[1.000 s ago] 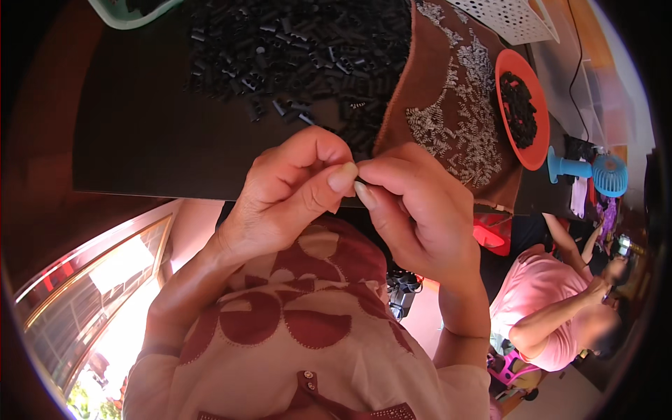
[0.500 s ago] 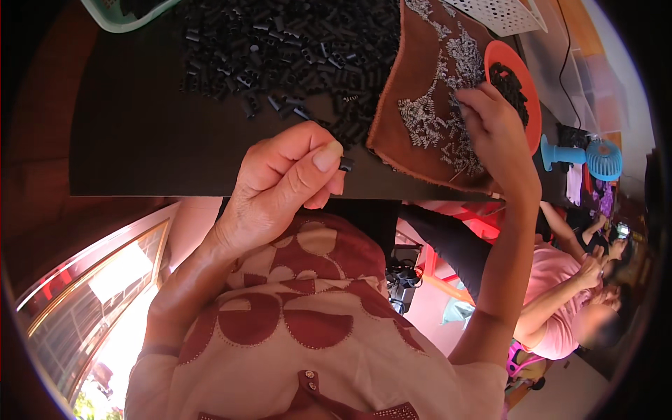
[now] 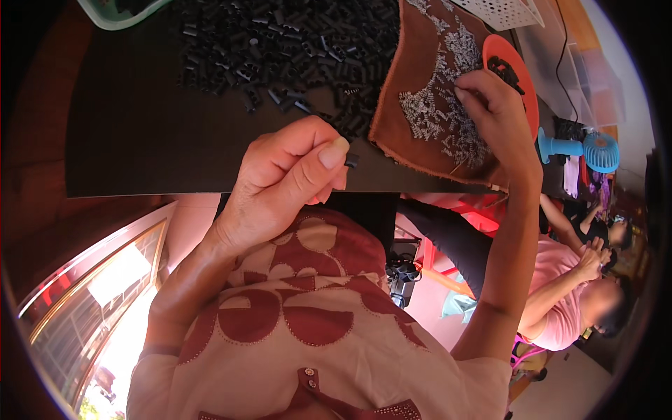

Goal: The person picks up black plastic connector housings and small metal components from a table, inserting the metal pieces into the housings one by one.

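Observation:
A small black plastic tube piece (image 3: 351,161) pokes out from the fingertips of my left hand (image 3: 287,175), which is closed around it just above the table's near edge. My right hand (image 3: 497,108) reaches over the brown cloth (image 3: 392,140), thumb and forefinger pinched at the loose small metal springs (image 3: 425,115). Whether a spring sits between those fingertips cannot be made out. Beside the right hand, an orange bowl (image 3: 530,105) holds dark pieces (image 3: 502,68). A big heap of black plastic tube pieces (image 3: 287,49) covers the table left of the cloth.
At the far left is a pale green basket (image 3: 115,24); a white perforated basket (image 3: 500,12) stands beyond the cloth. A blue fan (image 3: 602,152) lies past the orange bowl on the right. Another person in a pink shirt (image 3: 556,301) sits at the right, hands raised together.
My right hand stays pinched over the springs, having shifted only slightly. My left hand keeps its hold on the black piece, which shows a little more. The view has tilted slightly.

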The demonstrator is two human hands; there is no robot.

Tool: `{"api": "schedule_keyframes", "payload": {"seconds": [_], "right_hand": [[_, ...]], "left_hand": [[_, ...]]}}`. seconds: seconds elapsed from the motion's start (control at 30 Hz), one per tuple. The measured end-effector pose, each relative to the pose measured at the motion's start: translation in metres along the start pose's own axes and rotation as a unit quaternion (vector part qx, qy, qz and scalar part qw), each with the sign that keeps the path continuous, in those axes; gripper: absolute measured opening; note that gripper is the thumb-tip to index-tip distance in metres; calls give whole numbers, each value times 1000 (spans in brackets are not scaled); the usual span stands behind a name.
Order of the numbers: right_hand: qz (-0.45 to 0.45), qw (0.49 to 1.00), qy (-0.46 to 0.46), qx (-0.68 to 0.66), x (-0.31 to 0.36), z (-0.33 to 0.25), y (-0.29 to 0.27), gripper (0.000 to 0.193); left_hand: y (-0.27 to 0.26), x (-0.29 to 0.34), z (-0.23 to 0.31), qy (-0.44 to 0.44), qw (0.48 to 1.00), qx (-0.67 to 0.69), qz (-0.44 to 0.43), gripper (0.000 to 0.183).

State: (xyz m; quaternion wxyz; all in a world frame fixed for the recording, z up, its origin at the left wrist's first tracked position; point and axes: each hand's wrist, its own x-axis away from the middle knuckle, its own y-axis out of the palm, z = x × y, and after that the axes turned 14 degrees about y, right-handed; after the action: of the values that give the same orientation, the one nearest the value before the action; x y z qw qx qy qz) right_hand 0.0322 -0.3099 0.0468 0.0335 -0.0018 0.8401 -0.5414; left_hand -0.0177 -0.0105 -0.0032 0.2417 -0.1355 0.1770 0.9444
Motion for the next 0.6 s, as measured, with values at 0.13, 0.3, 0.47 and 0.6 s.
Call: {"api": "schedule_keyframes", "payload": {"seconds": [0.13, 0.3, 0.47, 0.6], "right_hand": [[-16, 997, -23, 78, -6, -3, 1, 9], [-27, 988, -34, 149, -8, -8, 0, 9], [19, 992, -41, 121, -1, -8, 1, 8], [18, 999, -10, -33, 15, -28, -3, 5]], "left_hand": [[0, 1, -2, -20, 998, 49, 27, 24], [3, 2, -1, -21, 996, 74, 51, 25], [3, 1, -1, -24, 994, 84, 60, 26], [3, -1, 0, -36, 993, 82, 71, 26]]}}
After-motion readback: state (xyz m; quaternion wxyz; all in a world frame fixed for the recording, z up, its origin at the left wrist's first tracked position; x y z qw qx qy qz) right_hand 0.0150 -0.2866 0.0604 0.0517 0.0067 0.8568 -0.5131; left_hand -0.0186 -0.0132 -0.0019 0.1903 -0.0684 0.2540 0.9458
